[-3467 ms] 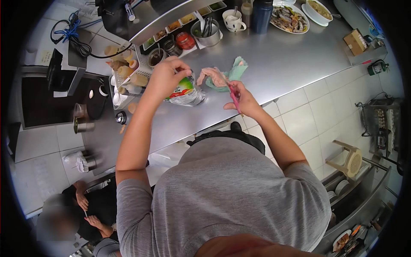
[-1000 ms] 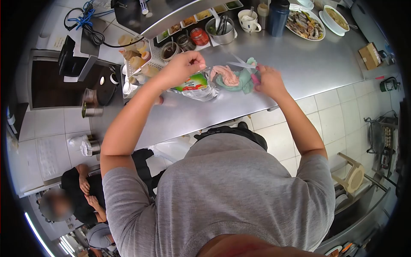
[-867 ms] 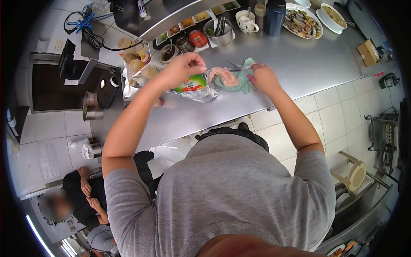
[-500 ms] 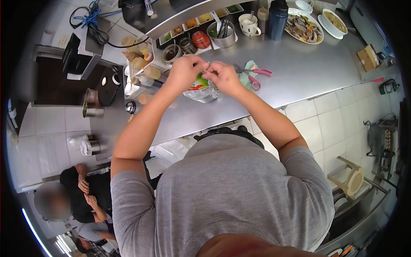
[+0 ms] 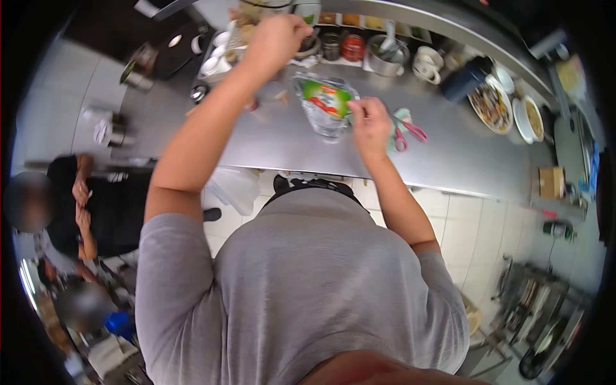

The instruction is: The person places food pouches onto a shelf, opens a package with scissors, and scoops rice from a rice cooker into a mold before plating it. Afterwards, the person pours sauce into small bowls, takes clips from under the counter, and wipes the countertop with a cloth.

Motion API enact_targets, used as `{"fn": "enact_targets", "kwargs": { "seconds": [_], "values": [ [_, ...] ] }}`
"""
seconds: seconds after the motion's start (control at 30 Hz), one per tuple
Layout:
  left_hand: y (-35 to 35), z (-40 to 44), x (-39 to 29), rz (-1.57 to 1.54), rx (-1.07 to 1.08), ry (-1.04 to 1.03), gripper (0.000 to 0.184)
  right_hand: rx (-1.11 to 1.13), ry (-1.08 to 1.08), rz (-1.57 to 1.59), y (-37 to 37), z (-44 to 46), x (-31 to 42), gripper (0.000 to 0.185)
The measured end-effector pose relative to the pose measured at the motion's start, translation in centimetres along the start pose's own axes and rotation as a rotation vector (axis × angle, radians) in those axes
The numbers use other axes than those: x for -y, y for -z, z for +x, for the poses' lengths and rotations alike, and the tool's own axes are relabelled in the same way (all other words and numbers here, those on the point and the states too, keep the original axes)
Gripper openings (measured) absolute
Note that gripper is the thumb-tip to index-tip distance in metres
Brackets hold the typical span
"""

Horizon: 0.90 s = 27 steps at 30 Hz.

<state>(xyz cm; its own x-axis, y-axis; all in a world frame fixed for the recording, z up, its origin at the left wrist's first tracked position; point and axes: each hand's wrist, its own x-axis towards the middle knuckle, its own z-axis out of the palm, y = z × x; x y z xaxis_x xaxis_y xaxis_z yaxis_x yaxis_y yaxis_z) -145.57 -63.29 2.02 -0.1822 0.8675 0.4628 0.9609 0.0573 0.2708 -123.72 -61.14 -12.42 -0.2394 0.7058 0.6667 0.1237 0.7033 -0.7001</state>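
Observation:
My right hand [image 5: 373, 128] pinches the right edge of a silver foil pouch [image 5: 327, 125] with a green and red label. The pouch hangs tilted over the steel counter, its label toward me. My left hand [image 5: 282, 42] is raised away from it at the back left, above the jars. Its fingers are curled together; what they hold, if anything, I cannot make out. Pink-handled scissors [image 5: 410, 131] lie on the counter just right of my right hand, beside a pale green cloth.
Along the back of the counter [image 5: 449, 163] stand a red-filled jar [image 5: 353, 48], a metal pot [image 5: 387, 56] with utensils, a cup [image 5: 428, 64] and a dark blue bottle [image 5: 467, 78]. A plate of food [image 5: 491, 106] and a bowl [image 5: 529, 119] sit at right. Two people are at left.
My left hand has parted from my right and moved up and back. The pouch, previously below both hands, now hangs from my right hand. The view has shifted.

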Motion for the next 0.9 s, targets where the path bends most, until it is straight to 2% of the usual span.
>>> {"fn": "enact_targets", "kwargs": {
  "seconds": [0.1, 0.17, 0.2, 0.23, 0.3, 0.37, 0.43, 0.5, 0.57, 0.63, 0.67, 0.73, 0.77, 0.8, 0.83, 0.87, 0.9],
  "values": [
    [1.9, -5.8, 0.7, -0.158, -0.104, 0.248, 0.026, 0.115, -0.087, -0.034, 0.4, 0.9, -0.8, 0.015],
    [1.1, -11.5, 3.6, -0.410, -0.087, 0.437, 0.023, 0.167, -0.202, 0.098, 0.2, -0.1, -4.0, 0.018],
    [0.6, -14.7, 4.7, -0.454, -0.097, 0.499, 0.020, 0.166, -0.226, 0.014, 1.5, 1.0, 0.0, 0.026],
    [0.4, -18.2, 5.6, -0.502, -0.110, 0.558, 0.018, 0.119, -0.152, -0.016, 2.3, 0.8, 0.6, 0.035],
    [1.3, -25.1, 7.5, -0.366, -0.052, 0.654, 0.018, -0.014, -0.216, 0.052, 3.5, 0.3, 1.9, 0.032],
    [2.0, -32.0, 10.0, -0.225, 0.003, 0.690, 0.020, -0.065, -0.156, 0.108, 4.8, 0.0, 4.1, 0.026],
    [2.3, -39.0, 12.2, -0.447, 0.153, 1.039, 0.020, -0.039, -0.166, 0.249, 5.0, -0.4, 6.2, 0.023],
    [2.1, -45.8, 13.0, -0.365, 0.202, 1.251, 0.018, 0.113, -0.125, 0.214, 4.0, -1.1, 7.3, 0.021],
    [-1.3, -56.3, 15.3, -0.094, 0.340, 1.162, 0.014, 0.327, -0.095, 0.172, 1.1, -2.0, 9.2, 0.019],
    [-5.4, -67.8, 16.2, 0.200, 0.803, 0.984, 0.018, 0.610, -0.072, 0.114, -2.6, -3.8, 11.6, 0.016],
    [-5.3, -71.2, 15.2, -0.072, 1.154, 1.158, 0.023, 0.695, -0.119, 0.184, -5.0, -5.4, 13.2, 0.015],
    [-2.6, -78.0, 12.0, -0.521, 1.398, 1.398, 0.010, 1.015, -0.194, 0.100, -8.3, -8.6, 16.7, 0.018],
    [1.4, -79.3, 9.3, -0.649, 1.388, 1.523, 0.004, 1.166, -0.228, 0.052, -10.0, -10.2, 18.3, 0.019],
    [2.4, -84.5, 8.5, -0.698, 1.339, 1.617, 0.006, 1.292, -0.138, 0.056, -11.6, -12.1, 19.4, 0.021],
    [5.0, -89.3, 8.7, -1.000, 1.346, 1.691, 0.005, 1.416, -0.050, 0.052, -12.7, -14.1, 20.1, 0.023],
    [9.9, -92.1, 8.3, -0.844, 1.139, 1.576, 0.008, 1.536, 0.042, 0.043, -13.6, -15.4, 21.0, 0.025],
    [15.8, -92.2, 9.6, -0.771, 1.153, 1.692, 0.012, 1.580, 0.081, 0.040, -14.6, -16.1, 22.3, 0.026]
  ]
}}
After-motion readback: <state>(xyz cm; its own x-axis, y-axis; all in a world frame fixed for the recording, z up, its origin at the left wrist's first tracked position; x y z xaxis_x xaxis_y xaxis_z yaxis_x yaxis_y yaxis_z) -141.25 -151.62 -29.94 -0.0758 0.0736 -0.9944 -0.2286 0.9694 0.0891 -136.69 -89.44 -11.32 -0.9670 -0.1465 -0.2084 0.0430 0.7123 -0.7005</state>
